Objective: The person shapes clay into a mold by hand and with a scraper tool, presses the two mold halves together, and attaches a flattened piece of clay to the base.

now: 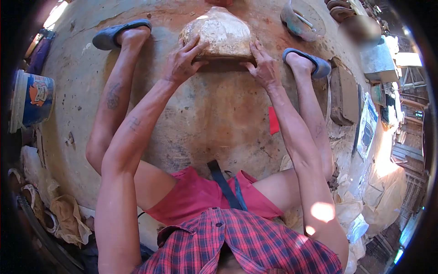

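A heavy-looking domed block [221, 34], whitish and dusty on top with brown edges, is in front of me on the floor between my feet. It looks like plaster or stone; I cannot tell which. My left hand [185, 59] grips its near left edge, fingers spread over the top and thumb low. At the near right corner, my right hand [264, 65] holds it in the same way. The block's near edge seems raised, with a dark shadow beneath it. Its underside is hidden.
A basin [296, 23] with a stick in it sits at the back right. Brown blocks [343, 93] stand beside my right sandal [315, 64]. A red scrap [273, 120] lies near my right forearm. On the left is a blue-and-white bucket [41, 100].
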`<state>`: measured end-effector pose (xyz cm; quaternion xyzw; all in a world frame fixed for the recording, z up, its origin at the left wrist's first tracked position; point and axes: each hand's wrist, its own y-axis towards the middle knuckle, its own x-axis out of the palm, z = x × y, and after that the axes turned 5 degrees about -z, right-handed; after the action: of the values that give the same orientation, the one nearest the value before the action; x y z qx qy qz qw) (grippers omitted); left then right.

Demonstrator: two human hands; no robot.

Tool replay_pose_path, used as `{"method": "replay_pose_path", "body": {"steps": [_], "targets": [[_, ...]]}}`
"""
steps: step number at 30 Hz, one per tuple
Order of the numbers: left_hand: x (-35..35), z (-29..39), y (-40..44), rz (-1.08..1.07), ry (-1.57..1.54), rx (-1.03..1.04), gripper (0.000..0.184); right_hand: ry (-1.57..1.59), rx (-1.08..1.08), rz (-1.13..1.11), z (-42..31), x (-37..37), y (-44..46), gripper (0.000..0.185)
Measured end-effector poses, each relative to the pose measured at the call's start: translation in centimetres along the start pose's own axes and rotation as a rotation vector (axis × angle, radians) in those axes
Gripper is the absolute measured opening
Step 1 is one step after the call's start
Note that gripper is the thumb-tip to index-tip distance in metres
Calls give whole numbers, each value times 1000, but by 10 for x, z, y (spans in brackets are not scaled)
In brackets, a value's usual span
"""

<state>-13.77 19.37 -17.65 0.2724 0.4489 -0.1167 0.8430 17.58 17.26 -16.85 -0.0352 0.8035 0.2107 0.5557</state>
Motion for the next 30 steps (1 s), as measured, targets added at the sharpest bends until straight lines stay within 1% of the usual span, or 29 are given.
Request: {"method": "replay_pose_path", "body": {"steps": [3, 4, 6, 9, 11, 16, 18, 21, 22, 23, 24, 26, 28, 30], "targets": [[2, 4, -1, -2, 15, 6, 70, -11, 43, -45, -11, -7, 1, 83], [6, 5, -2, 14, 66, 2, 69, -11, 46, -53, -6, -1, -1, 83], [7, 6, -3, 31, 121, 3, 68, -43, 18, 48, 0, 12, -1, 86], [7, 7, -1, 58, 64, 27, 68, -46, 5, 50, -7, 7, -1, 88], [10, 10, 0, 53, 136, -44, 68, -69, 29, 69, -8, 15, 4, 90], [6, 11, 3, 67, 136, -29, 68, -56, 89, 75, -11, 18, 3, 92], [10, 14, -5, 66, 147, -25, 67, -45, 64, 94, -6, 21, 2, 94], [7, 13, 3, 67, 113, -63, 72, -33, 100, 57, -17, 7, 2, 90], [6, 13, -1, 101, 120, -17, 74, -34, 100, 62, -12, 6, 1, 90], [7, 12, -5, 128, 123, 26, 75, -12, 44, 33, -6, 5, -4, 92], [7, 6, -6, 121, 118, 27, 75, 9, -12, 4, 1, 4, -9, 95], [1, -4, -4, -10, 64, 39, 79, 32, -19, 1, 12, 5, -9, 97], [3, -4, -9, -7, 40, 15, 81, 65, -24, 3, 13, 9, -14, 99], [4, -7, -6, 22, 63, 61, 89, 33, -12, 15, 12, 10, -11, 101]]}}
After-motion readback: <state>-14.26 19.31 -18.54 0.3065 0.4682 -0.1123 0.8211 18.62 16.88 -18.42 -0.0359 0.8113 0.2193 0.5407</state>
